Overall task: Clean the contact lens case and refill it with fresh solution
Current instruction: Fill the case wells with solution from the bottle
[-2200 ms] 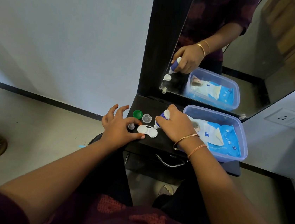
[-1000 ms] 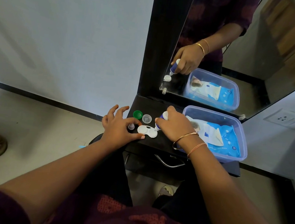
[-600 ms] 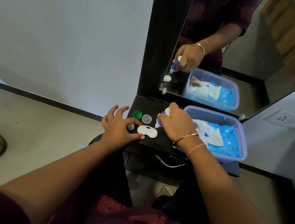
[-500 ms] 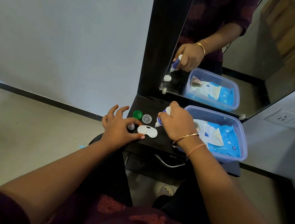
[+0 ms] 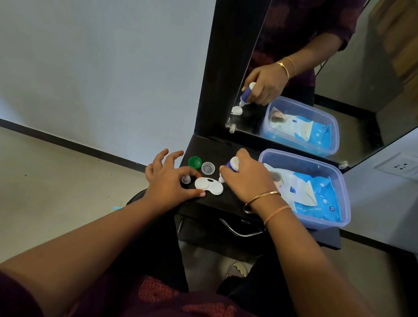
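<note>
The white two-well contact lens case (image 5: 208, 186) lies open on the black shelf (image 5: 225, 207). My left hand (image 5: 170, 180) steadies it from the left, thumb and forefinger touching its left well. My right hand (image 5: 248, 181) grips a small white and blue solution bottle (image 5: 229, 168), tipped nozzle-down over the case's right well. A green cap (image 5: 195, 162) and a clear cap (image 5: 208, 168) lie just behind the case. A small clear bottle cap (image 5: 186, 179) stands beside my left fingers.
A clear plastic tub (image 5: 307, 223) with a blue wipes pack (image 5: 313, 193) sits on the shelf's right side. A mirror (image 5: 344, 56) rises behind the shelf. A drawer handle (image 5: 240, 231) is below the shelf edge. A wall socket (image 5: 407, 168) is at right.
My right hand has shifted the bottle slightly back and tilted it steeper, so the nozzle now points at the case's right well. My left hand has stayed put.
</note>
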